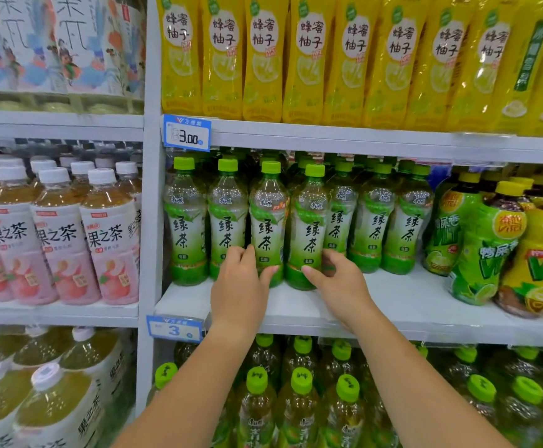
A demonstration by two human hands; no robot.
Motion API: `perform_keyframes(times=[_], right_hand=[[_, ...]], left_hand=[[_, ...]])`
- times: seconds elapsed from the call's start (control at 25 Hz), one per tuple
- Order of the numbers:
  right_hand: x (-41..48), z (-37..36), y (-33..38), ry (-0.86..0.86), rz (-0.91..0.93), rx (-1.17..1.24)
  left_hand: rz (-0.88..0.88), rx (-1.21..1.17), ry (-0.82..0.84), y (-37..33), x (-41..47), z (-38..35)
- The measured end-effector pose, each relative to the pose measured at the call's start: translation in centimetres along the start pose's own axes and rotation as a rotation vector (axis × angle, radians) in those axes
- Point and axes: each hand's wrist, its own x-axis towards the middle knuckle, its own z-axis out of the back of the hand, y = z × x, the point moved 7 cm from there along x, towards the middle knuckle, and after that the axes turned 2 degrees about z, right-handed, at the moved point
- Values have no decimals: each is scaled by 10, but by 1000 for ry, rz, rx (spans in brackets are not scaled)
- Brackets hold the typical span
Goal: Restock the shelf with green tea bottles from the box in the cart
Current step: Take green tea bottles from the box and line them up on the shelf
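Several green tea bottles with green caps stand in a row on the middle white shelf (376, 302). My left hand (241, 286) grips the lower part of the third bottle from the left (268, 218), thumb on its right side. My right hand (338, 279) grips the base of the fourth bottle (310, 221), thumb in front and fingers behind. Both bottles stand upright on the shelf, a little in front of the row. The box and the cart are out of view.
Yellow honey-pomelo bottles (263, 59) fill the shelf above. Green and yellow lime-tea bottles (490, 240) crowd the right end of the middle shelf. White-capped fruit tea bottles (63, 234) stand in the left bay. More green-capped bottles (299, 399) fill the shelf below. Bare shelf lies in front of the right-hand green tea bottles.
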Motion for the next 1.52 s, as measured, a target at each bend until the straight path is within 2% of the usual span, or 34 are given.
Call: perform_keyframes(times=[0.32,0.84,0.96,1.16,1.32,1.52], right_hand=[[1,2,-1,-16,31,-52],[-8,3,5,-74,-18,-167],[-10,3,9,-73,-36,-198],[-20,1,13,-61,-54,-249],[-25,2,14,-16,-120,-241],[-49,13,21,110,-282,-149]], left_hand=[[20,6,-11,3,-4,-1],[40,-6,113,-7,1,15],[40,-72,139,-5,-2,17],[172,-335,232,4,-7,14],[234,-399,336,1,-4,10],[414,-418,515,-6,-12,21]])
